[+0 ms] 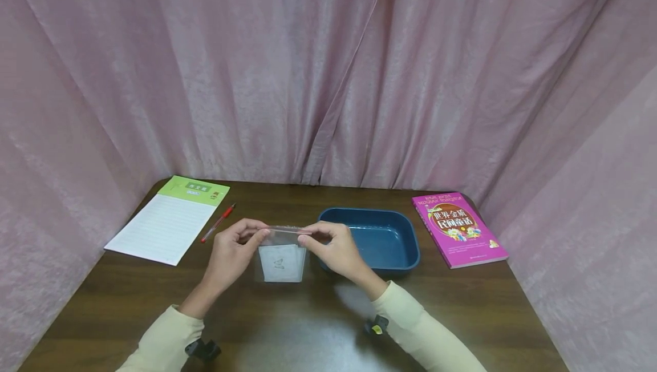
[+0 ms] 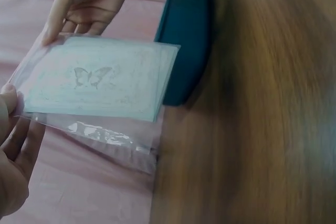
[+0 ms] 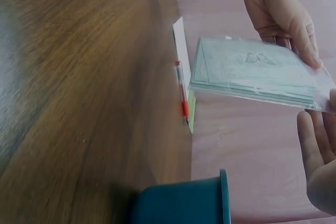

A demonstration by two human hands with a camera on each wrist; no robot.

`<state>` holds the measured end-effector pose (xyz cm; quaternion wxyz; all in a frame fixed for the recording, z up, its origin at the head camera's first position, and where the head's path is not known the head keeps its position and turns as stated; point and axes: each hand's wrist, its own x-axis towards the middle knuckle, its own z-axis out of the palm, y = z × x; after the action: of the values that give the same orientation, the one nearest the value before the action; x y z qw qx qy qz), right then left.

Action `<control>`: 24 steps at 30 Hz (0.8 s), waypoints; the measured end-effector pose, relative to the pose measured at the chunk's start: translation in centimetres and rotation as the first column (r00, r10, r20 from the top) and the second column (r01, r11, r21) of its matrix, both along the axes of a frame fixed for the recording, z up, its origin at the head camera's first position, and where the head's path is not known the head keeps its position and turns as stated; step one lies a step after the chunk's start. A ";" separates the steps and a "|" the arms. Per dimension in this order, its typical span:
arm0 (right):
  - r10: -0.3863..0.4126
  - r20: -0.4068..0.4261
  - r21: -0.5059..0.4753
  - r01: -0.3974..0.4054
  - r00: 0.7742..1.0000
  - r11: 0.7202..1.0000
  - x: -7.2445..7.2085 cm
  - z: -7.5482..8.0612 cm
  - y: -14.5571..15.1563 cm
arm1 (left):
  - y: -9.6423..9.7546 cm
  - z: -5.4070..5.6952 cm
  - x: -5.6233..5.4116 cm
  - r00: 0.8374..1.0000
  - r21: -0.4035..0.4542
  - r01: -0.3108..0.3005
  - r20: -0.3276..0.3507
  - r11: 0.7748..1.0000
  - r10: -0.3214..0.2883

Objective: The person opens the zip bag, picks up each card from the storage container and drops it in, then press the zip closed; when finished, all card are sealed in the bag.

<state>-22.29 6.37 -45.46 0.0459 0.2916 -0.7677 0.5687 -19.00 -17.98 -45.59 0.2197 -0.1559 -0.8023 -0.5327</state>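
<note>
A clear plastic bag (image 1: 276,238) hangs between both hands above the table. Inside it lies a stack of pale cards (image 2: 100,77), and the front one bears a small butterfly print. My left hand (image 1: 231,252) pinches one upper corner of the bag between thumb and fingers. At the opposite upper corner, my right hand (image 1: 339,249) pinches the edge in the same way. In the right wrist view several card edges (image 3: 262,94) show through the plastic. The blue tray (image 1: 382,241) stands beside and partly behind the right hand.
A lined writing pad (image 1: 154,229) with a green header lies at the left, and a red pen (image 1: 218,223) is next to it. On the right rests a magenta book (image 1: 460,229). Pink curtains (image 1: 246,75) surround the brown table (image 1: 287,338).
</note>
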 end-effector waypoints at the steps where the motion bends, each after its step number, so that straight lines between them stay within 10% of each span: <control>1: 0.000 0.003 -0.006 0.000 1.000 1.000 -0.1 0.0 -0.2 | -0.2 0.0 -0.1 1.000 -0.011 0.002 -0.007 1.000 -0.002; 24: -0.084 0.183 -0.065 0.097 0.980 0.993 -2.3 -2.3 -6.0 | -4.9 -2.1 -3.0 0.988 -0.104 -0.089 0.119 0.991 0.101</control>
<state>-24.62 0.36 -47.77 0.0128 0.2021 -0.7597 0.6179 -22.02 -22.91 -47.69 0.1866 -0.0945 -0.8462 -0.4901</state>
